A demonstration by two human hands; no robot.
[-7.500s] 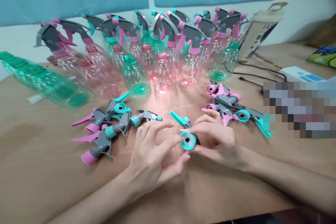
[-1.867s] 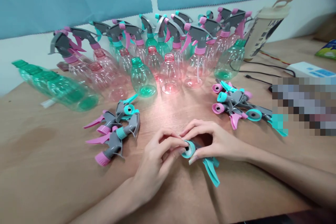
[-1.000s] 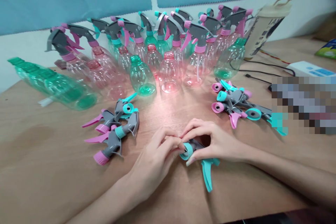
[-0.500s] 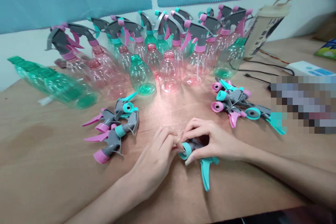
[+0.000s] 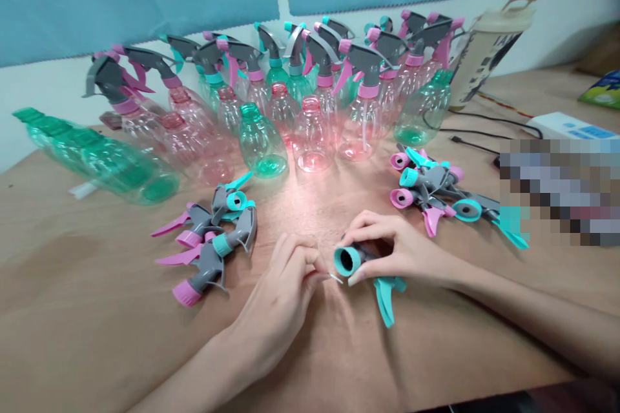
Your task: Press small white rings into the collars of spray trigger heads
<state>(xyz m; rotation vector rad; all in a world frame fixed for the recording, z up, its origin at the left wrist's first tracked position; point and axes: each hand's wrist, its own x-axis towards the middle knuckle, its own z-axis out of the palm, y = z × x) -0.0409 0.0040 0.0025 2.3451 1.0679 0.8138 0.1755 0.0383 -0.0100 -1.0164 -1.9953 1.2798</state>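
My right hand (image 5: 394,251) grips a grey and turquoise trigger spray head (image 5: 347,261) by its body, just above the table. The open end of its turquoise collar faces left and its turquoise trigger points down. Close to the left of the collar, my left hand (image 5: 295,277) pinches a thin white tube (image 5: 335,278). Only the tip of this tube sticks out of the fingers, apart from the collar; the rest is hidden in the hand. Loose spray heads in grey, pink and turquoise lie in a left pile (image 5: 208,251) and a right pile (image 5: 426,187).
Several pink bottles (image 5: 312,139) and green bottles (image 5: 263,145) stand behind my hands, many with spray heads fitted. Green bottles (image 5: 130,164) stand in a row at the left. A cream tumbler (image 5: 489,51), black cables (image 5: 504,135) and a white box (image 5: 574,127) are at the right.
My left hand has drawn slightly left and away from the collar, so the white tube's tip now shows. The spray head has turned, its collar opening facing more toward me.
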